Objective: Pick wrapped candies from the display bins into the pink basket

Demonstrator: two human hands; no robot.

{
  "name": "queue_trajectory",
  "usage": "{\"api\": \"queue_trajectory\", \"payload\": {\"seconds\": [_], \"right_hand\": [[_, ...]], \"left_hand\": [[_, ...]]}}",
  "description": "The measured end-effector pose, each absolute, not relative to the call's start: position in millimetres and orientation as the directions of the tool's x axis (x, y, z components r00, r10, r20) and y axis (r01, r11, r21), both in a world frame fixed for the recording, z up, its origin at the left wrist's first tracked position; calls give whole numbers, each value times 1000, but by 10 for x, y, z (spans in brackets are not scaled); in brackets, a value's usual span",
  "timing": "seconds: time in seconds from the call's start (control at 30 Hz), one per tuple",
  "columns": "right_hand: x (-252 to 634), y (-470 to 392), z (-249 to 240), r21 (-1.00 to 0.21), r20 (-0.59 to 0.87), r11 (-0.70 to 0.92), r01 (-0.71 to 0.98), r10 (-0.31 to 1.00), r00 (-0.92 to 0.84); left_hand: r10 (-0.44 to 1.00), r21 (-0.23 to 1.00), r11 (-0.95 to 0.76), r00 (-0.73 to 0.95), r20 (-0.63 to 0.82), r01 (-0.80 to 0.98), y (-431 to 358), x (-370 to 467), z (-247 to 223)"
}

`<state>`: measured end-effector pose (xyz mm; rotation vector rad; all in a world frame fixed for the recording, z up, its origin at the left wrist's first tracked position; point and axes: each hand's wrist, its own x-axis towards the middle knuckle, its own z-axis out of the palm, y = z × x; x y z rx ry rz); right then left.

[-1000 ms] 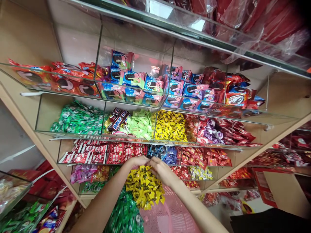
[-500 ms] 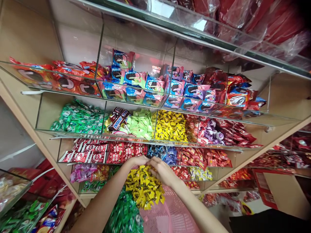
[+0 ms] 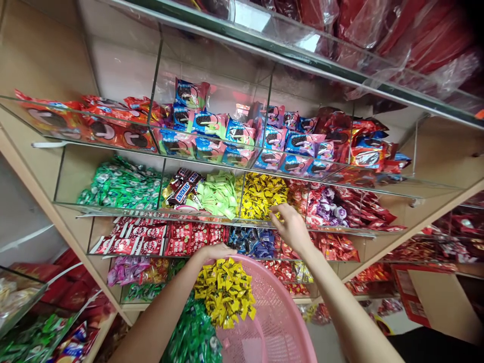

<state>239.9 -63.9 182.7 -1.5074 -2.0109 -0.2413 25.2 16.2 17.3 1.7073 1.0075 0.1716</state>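
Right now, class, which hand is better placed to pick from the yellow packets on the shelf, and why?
Probably the right hand: its fingers are at the front of the shelved yellow packets, while the left hand is lower, at the pink basket's rim.

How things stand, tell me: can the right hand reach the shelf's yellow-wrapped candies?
Likely yes: the bare right hand is at the front of those yellow-wrapped shelf candies, with nothing visible blocking it.
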Motion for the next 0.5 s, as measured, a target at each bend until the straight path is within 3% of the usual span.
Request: {"api": "queue_trajectory", "payload": {"seconds": [0.13, 0.23, 0.33, 0.5], "right_hand": [[2650, -374, 2029, -102, 218, -40, 994, 974, 61], [2688, -221, 2123, 21, -12, -201, 979, 979, 202], [2671, -110, 2146, 56, -112, -234, 971, 965, 239], [2701, -54, 2090, -3, -142, -183, 983, 973, 180]], "left_hand": [[690, 837, -72, 633, -351, 543, 177, 255, 163], [684, 845, -69, 642, -346, 530, 180, 255, 164], [680, 853, -57, 646, -348, 519, 172, 249, 171], [676, 862, -21, 643, -361, 506, 174, 242, 152]]}}
